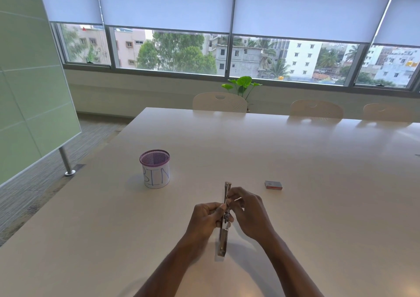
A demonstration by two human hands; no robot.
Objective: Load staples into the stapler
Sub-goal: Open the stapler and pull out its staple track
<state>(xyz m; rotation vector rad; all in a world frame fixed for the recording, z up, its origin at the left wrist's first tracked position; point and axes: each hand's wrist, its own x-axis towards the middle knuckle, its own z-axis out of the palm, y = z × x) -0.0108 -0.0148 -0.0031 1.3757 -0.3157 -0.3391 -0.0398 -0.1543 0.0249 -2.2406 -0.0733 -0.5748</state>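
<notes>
Now opened out long over the white table [318, 171]: a chrome stapler [225, 219], gripped mid-length.

Pinched at the middle by left hand [205, 219]; right hand [246, 210] fingers closed narrow beside its upper rail, possibly on a staple strip, too small to tell. Probably light, rigid, slick metal; best held by the flat sides. Small cardboard staple box [273, 185] right of the stapler, mesh bin cup [155, 168] left.

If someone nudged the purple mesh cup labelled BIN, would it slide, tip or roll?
The purple mesh cup with the white paper BIN label probably slides: it stands upright on the smooth, glossy white table. It looks light, being mesh. Tipped over, its round wall would likely roll.
</notes>
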